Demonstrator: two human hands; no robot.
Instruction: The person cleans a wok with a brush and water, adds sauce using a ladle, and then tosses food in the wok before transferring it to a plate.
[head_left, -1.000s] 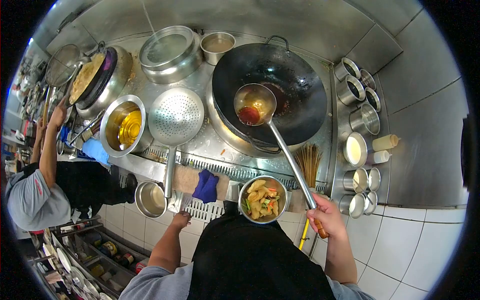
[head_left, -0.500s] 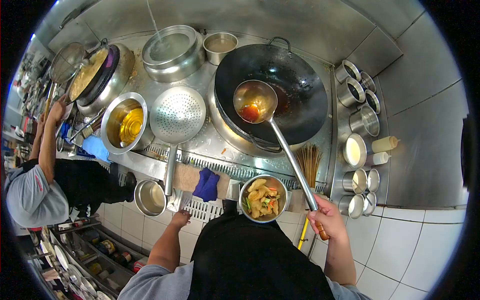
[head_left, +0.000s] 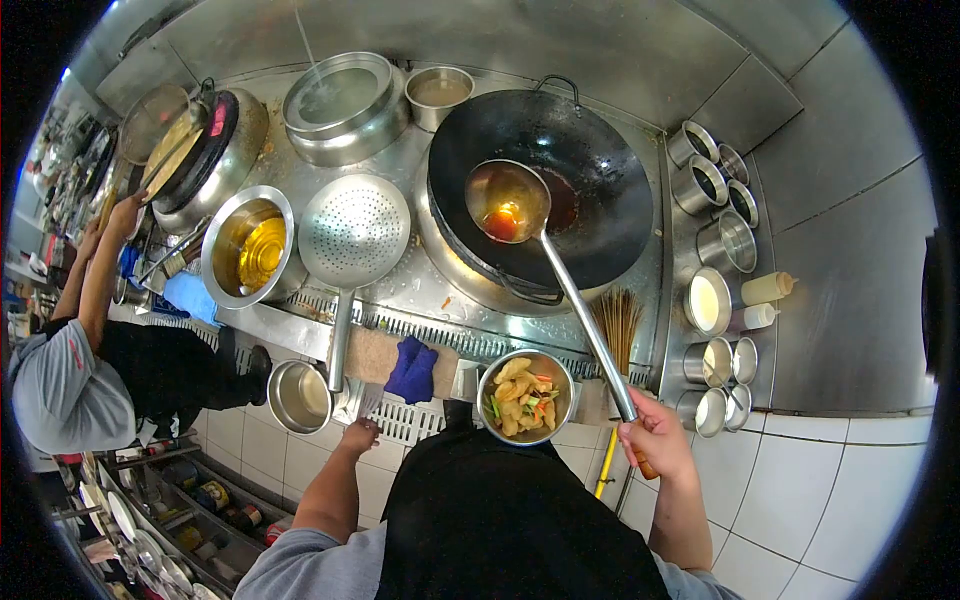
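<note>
My right hand (head_left: 657, 433) is wrapped round the wooden end of a long-handled ladle (head_left: 588, 325). The ladle's bowl hangs over a black wok (head_left: 610, 190) and holds reddish-brown liquid; dark sauce lies in the wok's bottom. Low at the counter's front edge, my left hand (head_left: 361, 435) has its fingers curled, with nothing visible in them. It is nearest to a steel pot (head_left: 300, 397) and a folded blue cloth (head_left: 411, 370). Between my arms stands a steel bowl (head_left: 572, 395) of fried pieces with green and orange vegetable bits.
A perforated strainer (head_left: 355, 230) lies beside a steel bowl of yellow oil (head_left: 262, 255). Behind are a round water-filled pot (head_left: 340, 95) and a small pot (head_left: 439, 95). Seasoning pots (head_left: 728, 243) and squeeze bottles (head_left: 768, 289) line the right. At left, a co-worker (head_left: 80, 380) handles another wok.
The ladle's bowl has shifted very slightly left over the wok. My left hand stays in place. The co-worker's strainer and wok have moved, and the co-worker's hand is a little farther right.
</note>
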